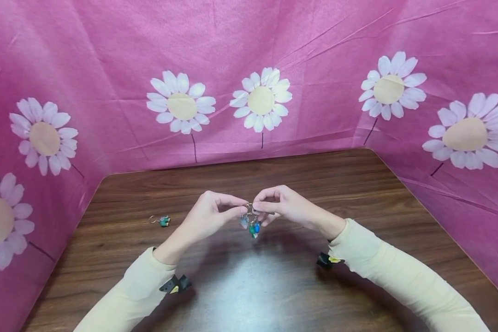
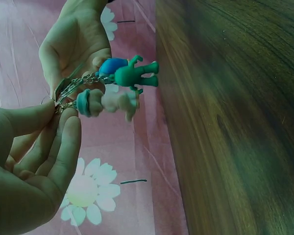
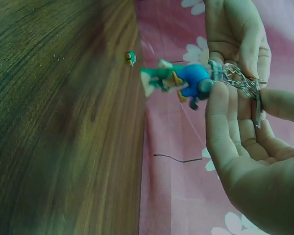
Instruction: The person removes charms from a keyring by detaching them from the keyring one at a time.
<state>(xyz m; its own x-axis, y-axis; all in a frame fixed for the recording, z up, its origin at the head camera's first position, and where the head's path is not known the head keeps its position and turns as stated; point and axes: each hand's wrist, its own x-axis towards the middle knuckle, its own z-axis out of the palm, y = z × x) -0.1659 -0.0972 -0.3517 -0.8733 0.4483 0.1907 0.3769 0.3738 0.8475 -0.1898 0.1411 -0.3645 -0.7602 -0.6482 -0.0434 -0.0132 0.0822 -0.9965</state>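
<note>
Above the middle of the table, both hands meet at a cluster of keychains with small figures. My left hand [image 1: 207,214] pinches the metal ring end between thumb and fingers. From the other side my right hand [image 1: 284,205] pinches a metal ring [image 3: 258,105], seen edge-on in the right wrist view. Below the fingers dangle a green figure [image 2: 130,76], a blue figure [image 3: 193,79] and a pale figure with a teal cap [image 2: 110,101], on thin silver chains [image 2: 81,82]. How the rings are joined is hidden by the fingertips.
Another keychain with a green figure [image 1: 164,221] lies on the wooden table [image 1: 120,258], left of the hands. A pink cloth [image 1: 315,41] printed with white daisies stands around the back and sides. Each sleeve carries a small black wrist camera [image 1: 176,283].
</note>
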